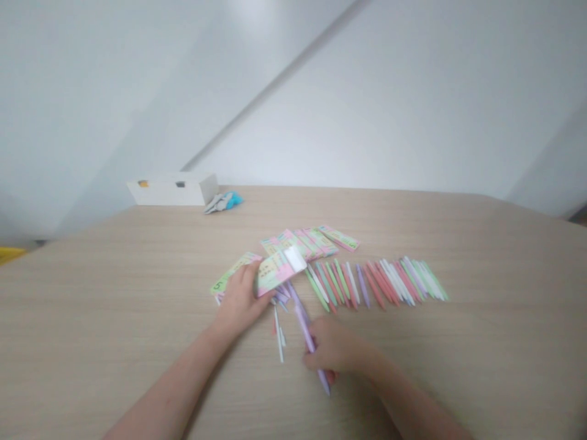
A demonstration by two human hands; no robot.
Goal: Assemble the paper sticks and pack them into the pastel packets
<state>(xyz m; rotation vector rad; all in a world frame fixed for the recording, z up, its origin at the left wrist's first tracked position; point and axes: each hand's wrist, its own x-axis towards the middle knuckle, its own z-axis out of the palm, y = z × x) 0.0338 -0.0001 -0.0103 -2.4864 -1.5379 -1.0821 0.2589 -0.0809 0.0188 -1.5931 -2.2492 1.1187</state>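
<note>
My left hand [242, 299] is closed round the lower left end of a pink and green pen box [277, 272], whose white end flap stands out at the upper right. My right hand [332, 348] grips a purple pen [305, 327], slanted with its tip toward me and its far end close under the box. Between the hands lie several thin white and purple sticks [279, 336], partly hidden by my left hand. Another box [232, 275], marked 5, lies under and beside my left hand. The picture is slightly blurred.
A row of pens [380, 282] in green, white, red and purple lies right of the hands. Several flat pen boxes [307, 242] are fanned out behind. At the back left of the wooden table [137, 256] stand a white box [169, 192] and a crumpled grey and blue wrapper [224, 201].
</note>
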